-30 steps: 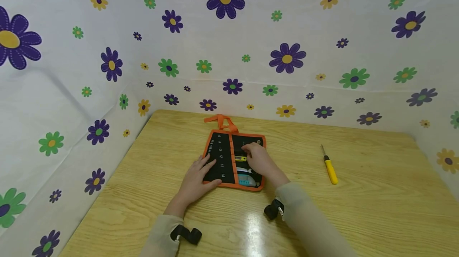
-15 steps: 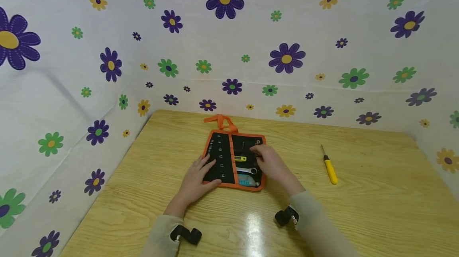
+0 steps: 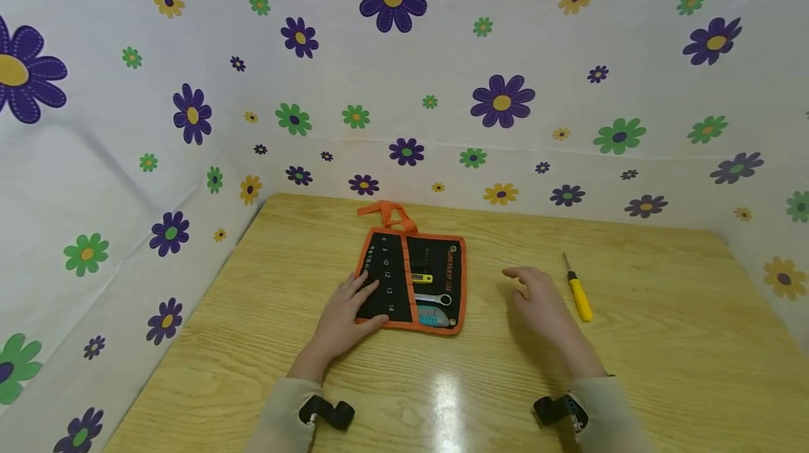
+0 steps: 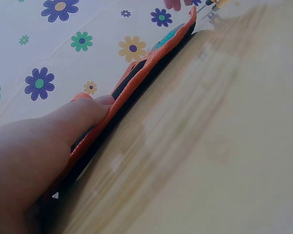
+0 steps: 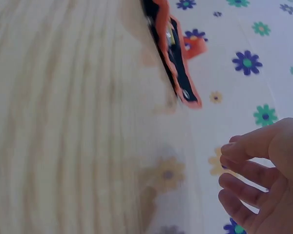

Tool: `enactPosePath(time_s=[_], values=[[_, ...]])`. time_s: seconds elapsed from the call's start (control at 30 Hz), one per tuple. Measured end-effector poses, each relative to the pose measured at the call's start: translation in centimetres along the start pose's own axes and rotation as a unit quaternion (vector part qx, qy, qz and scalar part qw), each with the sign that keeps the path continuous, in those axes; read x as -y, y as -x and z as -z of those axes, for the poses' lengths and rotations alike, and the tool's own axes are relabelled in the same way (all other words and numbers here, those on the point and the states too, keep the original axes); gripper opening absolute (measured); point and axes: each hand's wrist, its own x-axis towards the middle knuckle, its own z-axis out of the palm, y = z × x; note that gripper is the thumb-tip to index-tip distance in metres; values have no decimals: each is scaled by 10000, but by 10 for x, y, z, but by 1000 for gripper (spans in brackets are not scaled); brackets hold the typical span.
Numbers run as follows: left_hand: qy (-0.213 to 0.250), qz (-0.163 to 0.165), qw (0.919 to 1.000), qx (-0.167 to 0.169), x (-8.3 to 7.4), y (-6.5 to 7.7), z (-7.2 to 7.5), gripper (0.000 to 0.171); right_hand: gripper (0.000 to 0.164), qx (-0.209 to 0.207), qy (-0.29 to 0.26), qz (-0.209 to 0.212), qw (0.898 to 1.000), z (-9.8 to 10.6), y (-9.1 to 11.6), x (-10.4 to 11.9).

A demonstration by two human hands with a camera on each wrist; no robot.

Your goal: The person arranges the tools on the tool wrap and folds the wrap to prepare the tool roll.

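Note:
A black tool pouch (image 3: 387,298) with orange edging lies unfolded on the table. Its pockets bear printed numbers, and an orange strap (image 3: 393,215) trails from its far edge. Poking out of the pockets are a yellow tool (image 3: 422,279), a ring-ended wrench (image 3: 436,299) and a teal-handled tool (image 3: 432,316). My left hand (image 3: 344,312) rests on the pouch's left part, fingers spread; the left wrist view shows its thumb along the orange edge. Between pouch and screwdriver, my right hand (image 3: 540,305) hovers over the table, holding nothing, fingers loosely bent. The yellow-handled screwdriver (image 3: 578,293) lies right of that hand.
The wooden table (image 3: 670,312) ends at the back against a white sheet (image 3: 442,53) printed with flowers, which also hangs along the left side. A black wrist camera mount (image 3: 327,412) sits on the left sleeve, another mount (image 3: 560,411) on the right one.
My right hand has left the pouch's right pockets and moved right, toward the screwdriver, uncovering lettering on the pouch. My left hand has stayed on the pouch.

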Motion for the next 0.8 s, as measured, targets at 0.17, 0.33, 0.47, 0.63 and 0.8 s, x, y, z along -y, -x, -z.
enactPosePath(time_s=[0.17,0.33,0.47,0.63,0.8], values=[[-11,-58,10000,-64,1,0,-1,74,40,-72,59,-325,9994,23,12,-14],[4,-18,10000,-51,1,0,0,74,43,-228,298,-659,9971,42,19,-31],[-8,13,10000,8,1,0,0,75,45,-304,651,-899,9934,51,21,-45],[-2,1,10000,19,0,0,1,74,48,-159,814,-1150,9899,59,26,-53],[-14,-5,10000,23,-1,0,1,73,50,123,751,-1436,9867,62,28,-56]])
